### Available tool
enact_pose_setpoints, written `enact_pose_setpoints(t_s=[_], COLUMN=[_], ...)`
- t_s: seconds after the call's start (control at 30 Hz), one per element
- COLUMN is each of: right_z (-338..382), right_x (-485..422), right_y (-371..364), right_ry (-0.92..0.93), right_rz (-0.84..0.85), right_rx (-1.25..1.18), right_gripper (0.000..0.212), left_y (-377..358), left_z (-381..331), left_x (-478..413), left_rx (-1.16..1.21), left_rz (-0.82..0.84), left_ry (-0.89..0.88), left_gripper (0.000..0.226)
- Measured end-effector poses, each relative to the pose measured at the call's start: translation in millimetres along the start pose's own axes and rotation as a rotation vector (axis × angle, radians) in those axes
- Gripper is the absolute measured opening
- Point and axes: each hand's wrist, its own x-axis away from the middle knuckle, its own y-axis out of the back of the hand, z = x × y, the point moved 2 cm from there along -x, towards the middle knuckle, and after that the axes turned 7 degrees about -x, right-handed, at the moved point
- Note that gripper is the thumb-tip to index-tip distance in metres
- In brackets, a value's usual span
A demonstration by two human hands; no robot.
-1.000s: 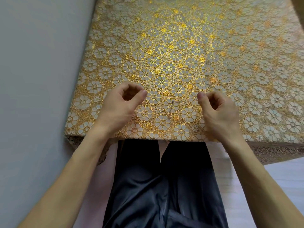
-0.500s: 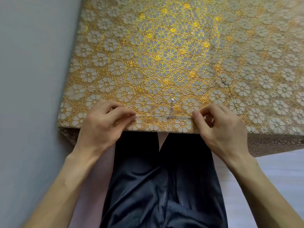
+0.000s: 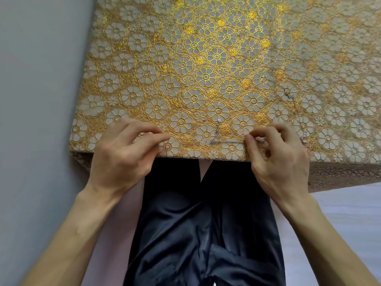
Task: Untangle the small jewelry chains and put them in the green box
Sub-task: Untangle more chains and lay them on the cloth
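The tabletop [image 3: 144, 48], gold-flowered all over, fills the view from 9 round to 3 o'clock. At its near edge the left hand [image 3: 123, 155] sits at 8 o'clock and the right hand [image 3: 280, 159] at 4 o'clock, well apart.

The right grip is a tight pinch of thumb and forefinger on one end of a chain [image 3: 226, 142]. The chain runs flat along the tabletop edge towards 9 o'clock. A short branch rises from it towards 12 o'clock and ends in a small pendant [image 3: 218, 120].

The left grip is also closed to a pinch, thumb against forefinger, in line with that strand. The links there are too fine to see, so I judge rather than see that it holds the other end.

A second chain [image 3: 292, 102] lies at 1 o'clock of the right hand, its near end just beside the knuckles. I cannot tell whether it joins the first under the hand.

The step in hand looks like untangling, with the chain stretched straight between the two grips. The next move likely calls for careful fingertip picking where the branch meets the strand, then a lift to the box, which is not in view.

Count: one tabletop, two hands, two chains as far as shows, one pendant, no box seen
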Motion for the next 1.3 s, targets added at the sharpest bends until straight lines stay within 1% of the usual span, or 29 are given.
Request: enact_pose_setpoints(t_s=[0.1,0.2,0.27,0.43,0.53,0.6,0.67,0.77,0.9,1.0,1.17,1.3], right_z=[8,21,27,31,26,23,20,18,18,21,28,42], right_x=[3,3,2,-11,-26,-35,-40,-44,-40,-35,-27,-23], right_y=[-3,-8,-11,-20,-23,-24,-23,-22,-22,-25,-21,-18], right_ry=[0.055,0.087,0.079,0.045,0.051,0.097,0.176,0.308,0.369,0.337,0.158,0.105], right_rz=[-0.013,0.024,0.054,0.121,0.201,0.277,0.317,0.305,0.265,0.297,0.335,0.367], right_rx=[-0.040,-0.092,-0.129,-0.212,-0.146,-0.103,-0.086,-0.051,0.009,0.007,-0.163,-0.270], right_gripper=[0.014,0.013,0.012,0.018,0.030,0.029,0.025,0.016,0.014,0.015,0.011,0.009], left_y=[-4,-4,-3,-22,-35,-38,-38,-34,-34,-34,-37,-37], left_z=[0,-3,-9,-34,-43,-41,-37,-35,-33,-34,-39,-41], left_x=[2,5,1,-21,-29,-30,-30,-26,-17,-14,-13,-12], left_rx=[-0.007,0.051,0.078,0.161,0.215,0.242,0.251,0.215,0.169,0.157,0.155,0.136], left_rz=[0.060,0.110,0.111,0.129,0.122,0.131,0.167,0.195,0.157,0.140,0.115,0.102], left_ry=[0.019,0.074,0.104,0.189,0.218,0.232,0.220,0.159,0.087,0.091,0.137,0.152], left_gripper=[0.014,0.024,0.027,0.021,0.015,0.012,0.012,0.013,0.016,0.018,0.018,0.020])
